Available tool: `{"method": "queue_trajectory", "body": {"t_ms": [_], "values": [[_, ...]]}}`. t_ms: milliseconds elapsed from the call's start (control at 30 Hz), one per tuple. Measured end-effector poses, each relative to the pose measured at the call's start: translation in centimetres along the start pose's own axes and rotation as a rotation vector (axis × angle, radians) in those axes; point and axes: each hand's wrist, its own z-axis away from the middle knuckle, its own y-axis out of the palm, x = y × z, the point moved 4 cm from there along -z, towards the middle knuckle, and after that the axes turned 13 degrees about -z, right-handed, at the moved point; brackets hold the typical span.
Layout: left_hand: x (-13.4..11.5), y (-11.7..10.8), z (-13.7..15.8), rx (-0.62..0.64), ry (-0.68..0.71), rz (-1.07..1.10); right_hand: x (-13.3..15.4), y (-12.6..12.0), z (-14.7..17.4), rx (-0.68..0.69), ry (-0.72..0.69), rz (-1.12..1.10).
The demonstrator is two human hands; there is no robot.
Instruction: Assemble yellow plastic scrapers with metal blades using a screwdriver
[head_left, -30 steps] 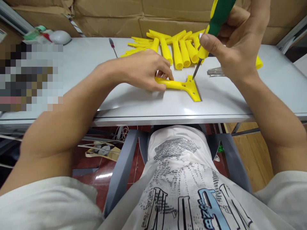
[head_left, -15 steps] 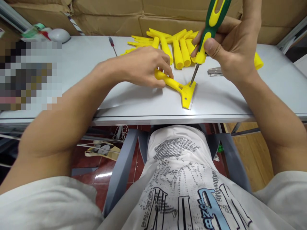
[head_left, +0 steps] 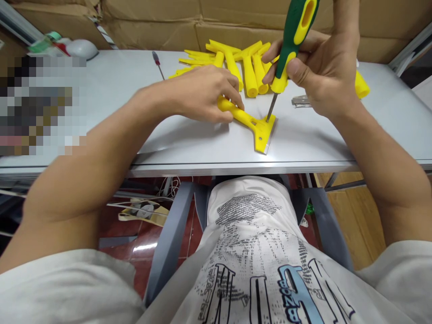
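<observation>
A yellow scraper (head_left: 263, 133) with a thin blade along its wide head lies on the white table. My left hand (head_left: 216, 92) is closed round its handle end. My right hand (head_left: 326, 67) grips a green and yellow screwdriver (head_left: 292, 42), held steeply with its top leaning slightly right. The screwdriver's tip touches the scraper's head at its upper hole, and a second hole with a small metallic spot shows lower down the head. Just beyond my hands lies a pile of more yellow scrapers (head_left: 250, 81), partly covered by my left hand and right fingers.
Metal blades (head_left: 301, 101) lie near my right wrist, and another yellow handle (head_left: 362, 85) is behind it. A small screwdriver (head_left: 157, 63) lies at the back left, near a white rounded object (head_left: 82, 49). Cardboard (head_left: 151, 24) lines the table's (head_left: 189, 148) back.
My right hand and the screwdriver's handle have shifted slightly left, so the screwdriver stands more upright and its handle has turned. Its tip stays on the scraper, whose head has shifted slightly left.
</observation>
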Motion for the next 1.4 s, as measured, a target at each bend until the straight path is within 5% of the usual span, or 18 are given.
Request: {"method": "queue_trajectory", "body": {"t_ms": [333,500,700,833,967,1233,1400], "values": [[-0.1,-0.2,0.1,0.010,0.010,-0.006,-0.3,0.9,-0.2,-0.041,-0.101,-0.139],[-0.1,-0.2,0.2,0.031,-0.017,-0.036,1.4,0.9,0.1,-0.014,-0.044,-0.086],[-0.4,-0.2,0.1,0.032,-0.015,-0.060,5.0,1.7,-0.5,0.276,-0.054,-0.130],[-0.8,-0.4,0.1,0.043,-0.053,-0.055,6.2,1.6,-1.0,0.362,0.077,-0.039],[-0.7,-0.2,0.1,0.050,-0.080,-0.059,5.6,1.1,-0.6,0.312,0.057,-0.079],[-0.5,-0.1,-0.2,-0.006,0.032,-0.020,-0.4,-2.9,-0.3,0.022,0.003,0.151],[-1.1,0.0,-0.3,-0.015,0.062,-0.057,1.0,-3.2,-1.1,0.016,-0.103,0.195]]}}
